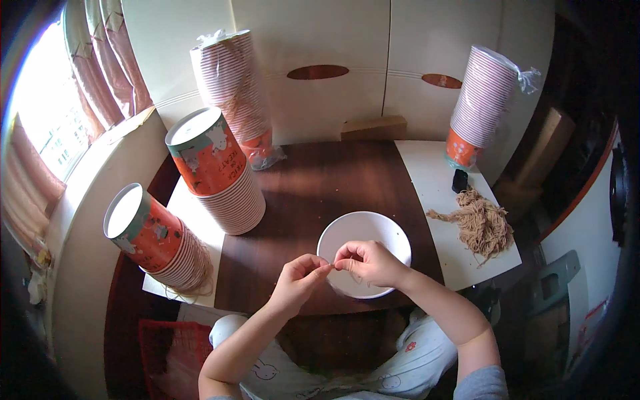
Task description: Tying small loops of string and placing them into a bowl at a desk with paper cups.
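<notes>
My left hand (300, 283) and my right hand (370, 263) meet fingertip to fingertip over the near left rim of a white round container (380, 230). Both are closed in a pinch on a thin piece of string (357, 279), whose pale loose strands hang below my right fingers. What exactly lies between the fingertips is too small to make out. The container stands open side up on the dark brown table (300, 200), close to its front edge, and my right hand covers part of its inside.
Left stand upside-down stacks of orange printed paper buckets, one nearer (157, 233) and one farther (217, 173), with a wrapped stack (233, 93) behind. At right are another wrapped stack (477, 100), a tan string bundle (483, 227) and a small black object (460, 181).
</notes>
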The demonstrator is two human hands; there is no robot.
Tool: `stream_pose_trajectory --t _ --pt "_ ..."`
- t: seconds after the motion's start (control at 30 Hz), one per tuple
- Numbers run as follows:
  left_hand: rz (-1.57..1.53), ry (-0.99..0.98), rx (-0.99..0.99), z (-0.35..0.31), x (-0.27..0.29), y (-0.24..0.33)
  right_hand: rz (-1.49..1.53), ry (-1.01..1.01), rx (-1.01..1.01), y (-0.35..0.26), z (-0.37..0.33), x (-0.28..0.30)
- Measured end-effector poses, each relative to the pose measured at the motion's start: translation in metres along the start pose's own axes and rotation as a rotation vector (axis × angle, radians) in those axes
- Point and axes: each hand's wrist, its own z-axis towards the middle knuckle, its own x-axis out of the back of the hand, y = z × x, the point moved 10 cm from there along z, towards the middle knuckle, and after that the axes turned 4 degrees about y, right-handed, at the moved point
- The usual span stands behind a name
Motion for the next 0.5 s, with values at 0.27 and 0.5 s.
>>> stream_pose_trajectory --t 0.27,0.5 --pt "0.256 0.058 -0.186 -0.001 0.003 0.016 -0.084 0.019 -0.017 -0.001 -0.002 -0.001" --pt "0.267 0.141 -0.192 0.001 0.016 0.018 -0.336 0.025 0.103 -0.014 -0.004 -0.004"
